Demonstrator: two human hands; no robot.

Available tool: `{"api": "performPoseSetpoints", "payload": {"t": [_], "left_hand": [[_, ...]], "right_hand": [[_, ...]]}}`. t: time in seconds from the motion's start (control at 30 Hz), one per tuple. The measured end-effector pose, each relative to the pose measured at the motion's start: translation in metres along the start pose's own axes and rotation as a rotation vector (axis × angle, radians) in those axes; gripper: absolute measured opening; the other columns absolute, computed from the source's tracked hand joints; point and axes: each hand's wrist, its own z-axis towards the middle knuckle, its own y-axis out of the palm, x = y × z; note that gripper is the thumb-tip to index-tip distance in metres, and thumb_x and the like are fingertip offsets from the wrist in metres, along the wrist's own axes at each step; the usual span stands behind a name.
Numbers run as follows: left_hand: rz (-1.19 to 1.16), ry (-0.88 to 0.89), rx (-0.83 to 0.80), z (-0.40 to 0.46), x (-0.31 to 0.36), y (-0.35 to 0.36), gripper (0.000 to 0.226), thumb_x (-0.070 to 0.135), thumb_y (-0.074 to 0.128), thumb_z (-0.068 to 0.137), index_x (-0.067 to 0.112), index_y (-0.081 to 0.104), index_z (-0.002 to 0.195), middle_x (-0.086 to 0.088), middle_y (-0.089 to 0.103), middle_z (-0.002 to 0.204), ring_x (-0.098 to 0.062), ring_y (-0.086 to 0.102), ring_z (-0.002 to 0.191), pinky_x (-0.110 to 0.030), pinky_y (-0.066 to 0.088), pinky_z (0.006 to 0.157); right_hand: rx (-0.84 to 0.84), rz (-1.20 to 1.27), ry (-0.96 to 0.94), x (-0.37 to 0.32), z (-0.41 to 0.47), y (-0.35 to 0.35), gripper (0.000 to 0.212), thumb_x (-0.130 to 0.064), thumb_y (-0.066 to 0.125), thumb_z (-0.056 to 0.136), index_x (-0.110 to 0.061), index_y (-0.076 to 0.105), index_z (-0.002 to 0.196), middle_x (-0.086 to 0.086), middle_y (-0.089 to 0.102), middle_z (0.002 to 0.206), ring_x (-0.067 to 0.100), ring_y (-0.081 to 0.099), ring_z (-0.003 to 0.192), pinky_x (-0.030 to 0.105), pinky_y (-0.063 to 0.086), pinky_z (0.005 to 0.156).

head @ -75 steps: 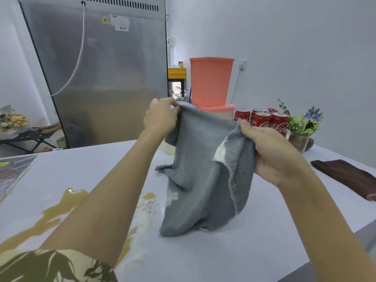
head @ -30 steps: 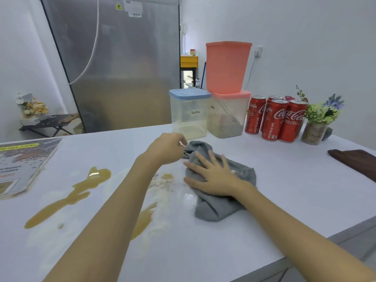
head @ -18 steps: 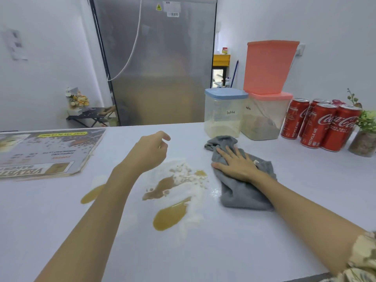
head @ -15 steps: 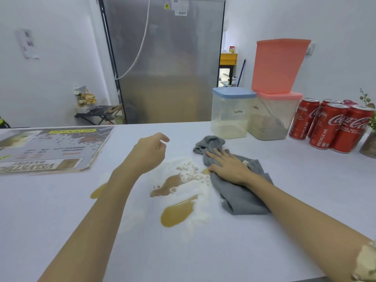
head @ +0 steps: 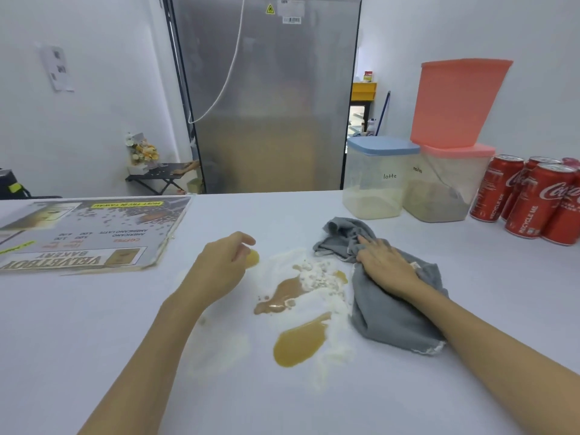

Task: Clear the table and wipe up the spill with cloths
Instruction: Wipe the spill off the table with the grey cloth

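The grey cloth [head: 389,296] lies bunched on the white table [head: 470,309], just right of the spill, its left edge touching the white powder [head: 317,277]. The right hand [head: 384,265] presses flat on top of it, fingers straight and slightly spread, pointing toward the far left. The spill spreads between the two forearms: a brown puddle [head: 277,296] mixed into the powder, an amber puddle [head: 301,342] nearer the person, and a small amber spot [head: 252,257] beside the left hand [head: 222,265]. That hand hovers just left of the spill with fingers loosely curled, holding nothing.

Left of the spill, a printed menu board [head: 88,233] lies flat, its right edge near the left hand but apart from it. Behind the cloth, near the table's far edge, stand a blue-lidded container [head: 376,180] marked "latte" and a pink-lidded container [head: 445,186] with an upturned pink tub [head: 458,102] stacked on it. Red cans [head: 530,199] cluster at the far right. Bare tabletop stretches on the near side of the spill and right of the cloth.
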Motion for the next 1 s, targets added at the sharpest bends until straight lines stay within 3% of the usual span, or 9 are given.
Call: {"api": "performPoseSetpoints", "payload": {"t": [0.13, 0.23, 0.3, 0.5, 0.63, 0.73, 0.83, 0.93, 1.0], "left_hand": [[-0.016, -0.004, 0.058, -0.002, -0.016, -0.003, 0.026, 0.022, 0.036, 0.099, 0.026, 0.058, 0.111, 0.002, 0.062, 0.110, -0.020, 0.063, 0.090, -0.041, 0.054, 0.082], [0.029, 0.013, 0.134, -0.001, -0.022, -0.004, 0.027, 0.020, 0.035, 0.099, 0.025, 0.059, 0.111, 0.007, 0.061, 0.107, -0.015, 0.064, 0.085, -0.027, 0.055, 0.069], [0.079, 0.032, 0.170, 0.000, -0.024, -0.004, 0.028, 0.019, 0.035, 0.099, 0.024, 0.058, 0.113, 0.008, 0.061, 0.108, -0.013, 0.059, 0.094, -0.018, 0.050, 0.067], [0.062, 0.058, 0.129, 0.001, -0.019, 0.003, 0.027, 0.019, 0.035, 0.099, 0.023, 0.058, 0.113, 0.007, 0.061, 0.108, -0.021, 0.058, 0.095, -0.042, 0.054, 0.079], [0.109, 0.092, 0.134, -0.001, -0.010, 0.007, 0.028, 0.018, 0.034, 0.099, 0.023, 0.057, 0.115, 0.007, 0.062, 0.108, -0.020, 0.057, 0.094, -0.040, 0.049, 0.084], [0.166, 0.114, 0.131, -0.003, -0.008, 0.007, 0.030, 0.017, 0.033, 0.099, 0.023, 0.056, 0.118, 0.007, 0.062, 0.109, -0.018, 0.053, 0.104, -0.038, 0.046, 0.086], [0.249, 0.132, 0.142, -0.004, -0.008, 0.007, 0.031, 0.018, 0.032, 0.099, 0.022, 0.054, 0.121, 0.007, 0.062, 0.113, -0.018, 0.050, 0.107, -0.034, 0.044, 0.083], [0.291, 0.159, 0.168, -0.006, -0.007, 0.007, 0.031, 0.018, 0.032, 0.099, 0.021, 0.054, 0.121, 0.005, 0.063, 0.114, -0.020, 0.050, 0.108, -0.035, 0.044, 0.082], [0.295, 0.172, 0.176, -0.009, -0.006, 0.008, 0.031, 0.018, 0.032, 0.099, 0.020, 0.054, 0.121, 0.005, 0.063, 0.113, -0.021, 0.051, 0.107, -0.036, 0.044, 0.083]], "right_hand": [[0.032, -0.040, 0.113, -0.006, 0.034, 0.001, 0.057, -0.036, 0.016, 0.098, -0.019, 0.006, 0.152, -0.002, 0.002, 0.160, 0.022, 0.001, 0.146, 0.040, 0.000, 0.119], [0.029, -0.055, 0.149, -0.023, 0.057, 0.002, 0.058, -0.035, 0.016, 0.099, -0.019, 0.001, 0.152, -0.001, -0.005, 0.160, 0.024, -0.005, 0.146, 0.040, -0.005, 0.118], [-0.042, -0.082, 0.052, -0.031, 0.066, 0.004, 0.054, -0.032, 0.015, 0.100, -0.022, 0.002, 0.152, -0.002, -0.006, 0.160, 0.024, -0.007, 0.146, 0.041, -0.005, 0.118], [-0.206, -0.033, -0.351, -0.038, 0.039, -0.006, 0.054, -0.013, 0.027, 0.098, -0.032, 0.020, 0.149, -0.011, 0.008, 0.157, 0.015, -0.002, 0.146, 0.030, -0.001, 0.116], [-0.328, 0.327, -0.350, -0.043, 0.006, -0.019, 0.051, -0.024, 0.033, 0.096, -0.048, 0.028, 0.140, -0.016, 0.020, 0.154, 0.005, 0.009, 0.144, 0.027, 0.004, 0.117], [-0.212, 0.556, -0.282, -0.047, -0.021, -0.038, 0.052, -0.040, 0.045, 0.097, -0.042, 0.023, 0.144, -0.022, 0.021, 0.153, -0.002, 0.020, 0.140, 0.027, 0.014, 0.118], [-0.168, 0.400, -0.186, -0.044, -0.051, -0.055, 0.068, -0.057, 0.050, 0.086, -0.035, 0.026, 0.146, -0.023, 0.022, 0.150, -0.006, 0.024, 0.133, 0.020, 0.018, 0.111], [-0.365, 0.064, -0.138, -0.034, -0.075, -0.057, 0.085, -0.063, 0.054, 0.080, -0.034, 0.014, 0.149, -0.029, 0.009, 0.148, -0.004, 0.009, 0.140, 0.019, 0.010, 0.110], [-0.430, 0.022, -0.098, -0.024, -0.085, -0.055, 0.078, -0.058, 0.050, 0.087, -0.037, 0.007, 0.149, -0.035, -0.002, 0.142, -0.008, -0.001, 0.138, 0.016, 0.004, 0.108]]}}
